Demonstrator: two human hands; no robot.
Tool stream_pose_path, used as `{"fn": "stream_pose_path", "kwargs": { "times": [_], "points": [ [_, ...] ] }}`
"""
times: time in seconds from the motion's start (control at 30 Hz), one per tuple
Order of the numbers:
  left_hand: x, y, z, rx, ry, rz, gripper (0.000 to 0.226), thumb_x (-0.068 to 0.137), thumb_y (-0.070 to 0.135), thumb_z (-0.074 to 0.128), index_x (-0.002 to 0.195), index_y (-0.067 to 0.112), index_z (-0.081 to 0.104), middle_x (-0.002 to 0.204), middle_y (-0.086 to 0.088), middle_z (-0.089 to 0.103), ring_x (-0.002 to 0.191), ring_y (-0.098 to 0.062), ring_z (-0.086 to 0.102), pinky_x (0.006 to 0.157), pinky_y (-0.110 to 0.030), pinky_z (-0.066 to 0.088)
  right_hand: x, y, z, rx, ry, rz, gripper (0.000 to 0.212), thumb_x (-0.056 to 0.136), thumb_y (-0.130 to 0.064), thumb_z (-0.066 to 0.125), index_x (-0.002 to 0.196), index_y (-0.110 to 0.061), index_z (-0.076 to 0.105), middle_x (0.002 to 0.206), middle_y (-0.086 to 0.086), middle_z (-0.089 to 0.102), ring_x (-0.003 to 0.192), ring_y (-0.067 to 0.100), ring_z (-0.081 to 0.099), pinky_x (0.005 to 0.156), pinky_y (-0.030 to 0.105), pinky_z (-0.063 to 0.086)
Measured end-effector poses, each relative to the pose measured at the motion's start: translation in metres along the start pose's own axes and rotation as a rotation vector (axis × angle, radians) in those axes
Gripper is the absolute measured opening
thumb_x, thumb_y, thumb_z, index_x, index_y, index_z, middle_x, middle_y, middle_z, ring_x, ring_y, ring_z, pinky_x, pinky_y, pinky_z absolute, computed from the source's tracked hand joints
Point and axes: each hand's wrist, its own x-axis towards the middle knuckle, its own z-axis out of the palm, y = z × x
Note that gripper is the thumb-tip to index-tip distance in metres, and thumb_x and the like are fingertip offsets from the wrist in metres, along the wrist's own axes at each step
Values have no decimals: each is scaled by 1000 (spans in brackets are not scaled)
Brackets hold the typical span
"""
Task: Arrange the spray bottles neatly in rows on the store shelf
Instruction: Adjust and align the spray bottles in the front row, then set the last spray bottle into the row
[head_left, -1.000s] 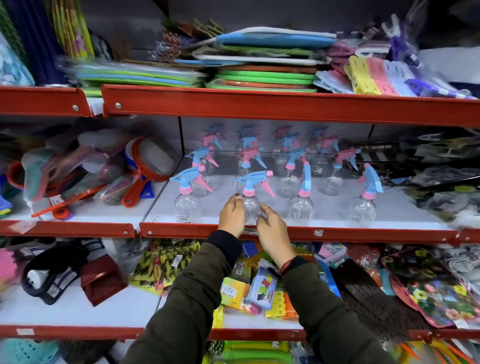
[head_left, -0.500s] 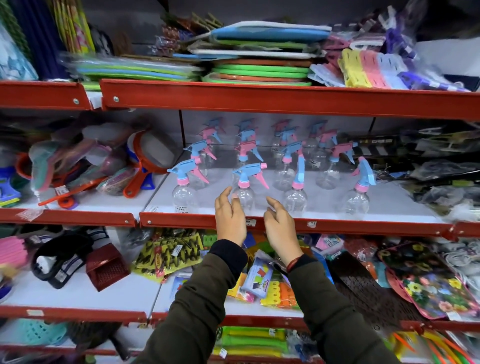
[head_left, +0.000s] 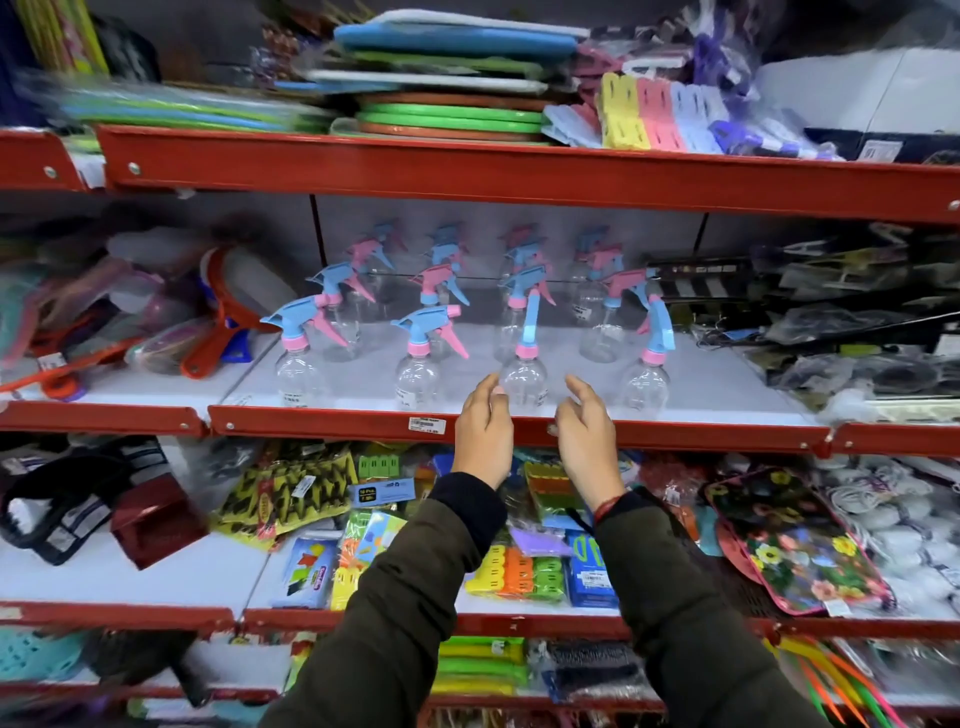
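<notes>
Now both hands have let go of the second bottle (head_left: 418, 364) in the front row and slid over to the next one. A second ago they were wrapped around that bottle with the blue top; it stands alone now, its nozzle pointing left like the first bottle (head_left: 298, 358) beside it.

The left hand (head_left: 484, 434) and the right hand (head_left: 587, 436) are both open, with fingers loosely curled. They hold nothing. They sit on either side of the third bottle (head_left: 524, 364), near it but not touching yet.

That third bottle looks like the odd one. Its blue top points toward the person or away, not sideways like the two on its left. It probably needs a small turn. The fourth bottle (head_left: 647, 371) at the right end looks twisted too.

All the spray bottles stand upright on the white shelf (head_left: 727, 395), behind its red front edge, in four lines running to the back. So the job seems partly done, with two front bottles left to fix.
</notes>
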Motion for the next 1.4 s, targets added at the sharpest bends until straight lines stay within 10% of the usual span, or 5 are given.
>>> {"fn": "stream_pose_path", "kwargs": {
  "times": [1.4],
  "points": [
    [38,-1,30,64,-42,-89,49,98,31,30,145,17,31,155,-4,32,142,-19,29,114,-27,19,26,6,-1,-49,-186,7,57,93,-12,42,149,-13,29,155,11,34,142,24,36,118,38,29]
  ]
}}
